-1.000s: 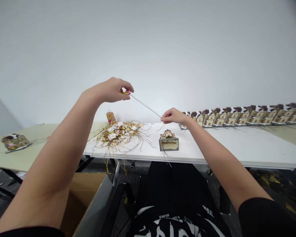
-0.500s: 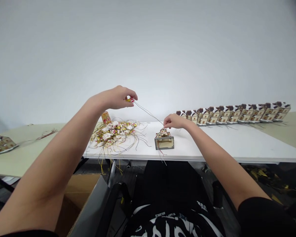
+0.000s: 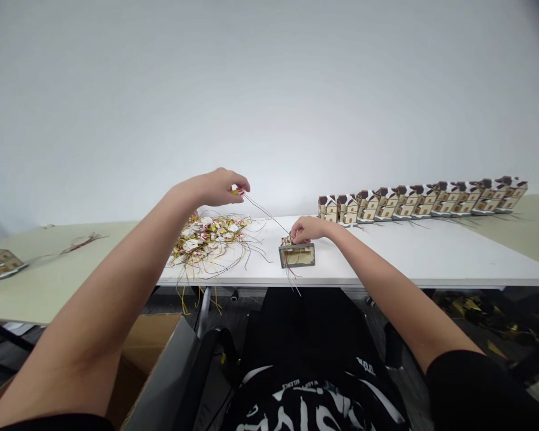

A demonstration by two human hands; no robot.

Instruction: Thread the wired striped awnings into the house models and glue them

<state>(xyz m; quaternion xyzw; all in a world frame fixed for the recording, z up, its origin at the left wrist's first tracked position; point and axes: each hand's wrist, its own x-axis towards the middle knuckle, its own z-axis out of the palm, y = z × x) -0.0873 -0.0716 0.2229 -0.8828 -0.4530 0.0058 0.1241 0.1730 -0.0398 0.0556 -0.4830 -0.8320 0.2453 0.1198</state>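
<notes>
Left of the tipped model house (image 3: 291, 246) lies a wire heap (image 3: 206, 236), right a house row (image 3: 420, 202). The open base (image 3: 300, 257) faces us, widest crosswise. Up left, our left hand (image 3: 220, 184) pinches a striped piece (image 3: 238, 192); our right hand (image 3: 308, 230) clamps its wires (image 3: 268, 212).

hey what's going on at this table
A person's left hand holds up a small red-and-white piece. Thin wires run from it to the right hand, which pinches them against a model house whose hollow base faces the person. A pile of wired pieces lies to the left; a row of similar houses stands to the right.
</notes>
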